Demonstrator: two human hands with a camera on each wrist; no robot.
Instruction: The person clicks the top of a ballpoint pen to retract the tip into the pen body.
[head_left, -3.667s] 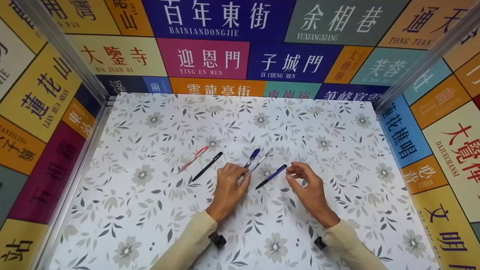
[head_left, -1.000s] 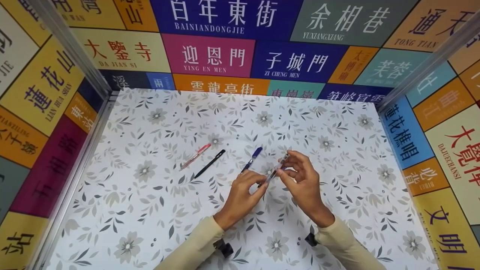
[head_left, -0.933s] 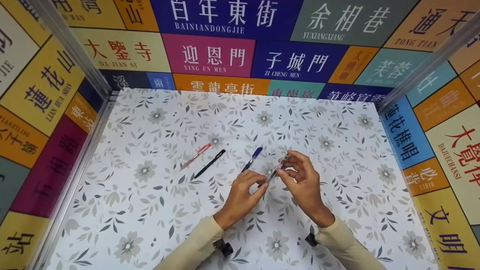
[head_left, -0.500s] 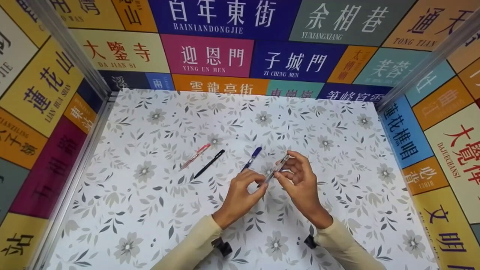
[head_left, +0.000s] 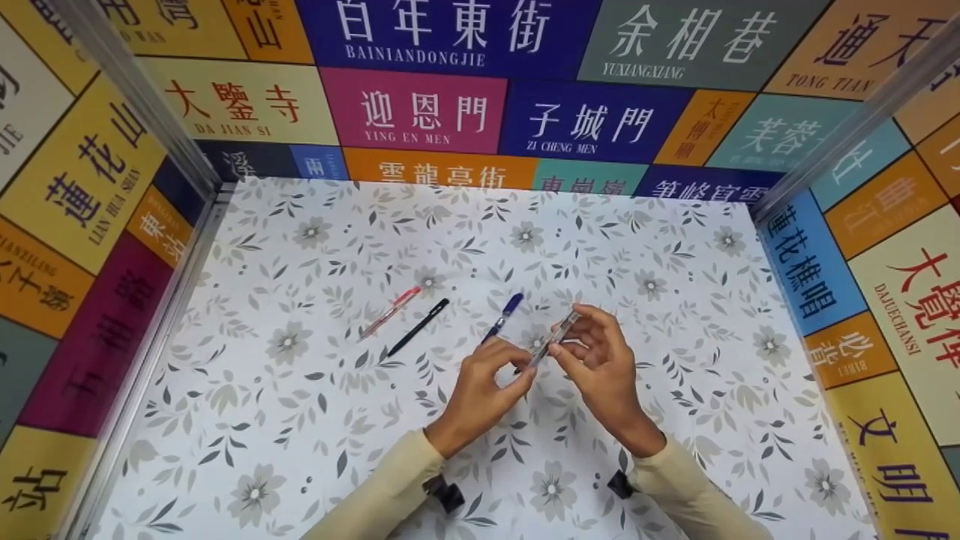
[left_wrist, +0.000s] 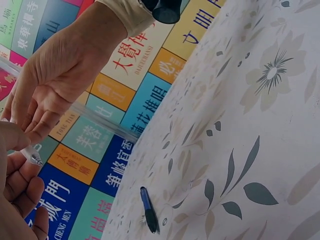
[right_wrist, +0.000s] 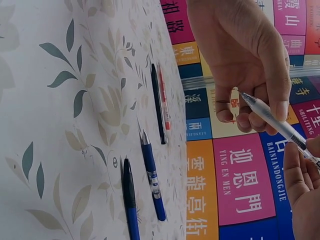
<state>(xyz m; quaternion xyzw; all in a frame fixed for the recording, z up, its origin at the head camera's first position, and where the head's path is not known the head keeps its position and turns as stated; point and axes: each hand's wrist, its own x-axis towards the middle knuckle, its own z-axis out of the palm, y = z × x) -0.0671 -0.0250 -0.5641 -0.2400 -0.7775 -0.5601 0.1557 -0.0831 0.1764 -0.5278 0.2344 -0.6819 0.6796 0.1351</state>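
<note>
Both hands raised above table (head_left: 247,420). Left hand (head_left: 480,394) pinching clear pen (head_left: 550,343) at tip; right hand (head_left: 600,367) gripping barrel. Beyond: blue pen (head_left: 504,316), black pen (head_left: 418,327), red pen (head_left: 388,313) lying loose. Risk: slim pinch, likely slip and drop.

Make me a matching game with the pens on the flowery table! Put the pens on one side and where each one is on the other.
Column one:
1. clear pen
2. red pen
3. black pen
4. blue pen

Column two:
A. lying farthest left on the table
B. held between both hands, off the table
C. lying just left of the hands
D. lying right beside the red one

Pairs: 1-B, 2-A, 3-D, 4-C
</note>
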